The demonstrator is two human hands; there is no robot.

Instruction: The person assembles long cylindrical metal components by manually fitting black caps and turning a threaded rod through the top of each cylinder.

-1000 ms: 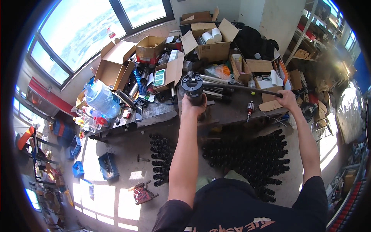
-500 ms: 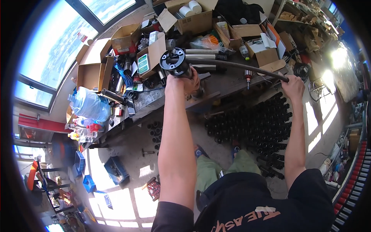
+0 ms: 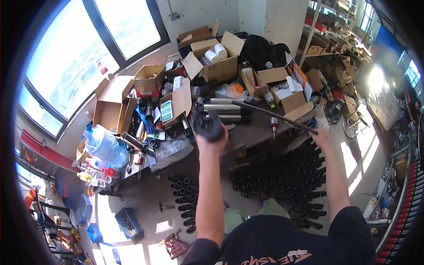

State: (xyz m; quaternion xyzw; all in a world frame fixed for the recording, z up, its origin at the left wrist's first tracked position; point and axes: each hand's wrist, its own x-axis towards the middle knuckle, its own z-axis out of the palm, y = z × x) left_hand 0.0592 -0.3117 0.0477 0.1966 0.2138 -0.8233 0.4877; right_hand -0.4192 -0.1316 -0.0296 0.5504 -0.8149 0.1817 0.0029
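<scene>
Now left hand grips black cylinder; right hand grips rod.

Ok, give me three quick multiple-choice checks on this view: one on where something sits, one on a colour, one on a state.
1. Where do the black cylinders stand?
A. on the floor below the workbench
B. inside the open cardboard box
C. on the window sill

2. What colour is the round part in the left hand?
A. white
B. black
C. orange

3. What is the right hand doing?
A. hanging free
B. resting flat on a box
C. gripping the end of the long dark rod

Answers: 1 A, they crowd the floor below the workbench. 2 B, it shows dark all over. 3 C, the fingers close on the rod's end.
</scene>
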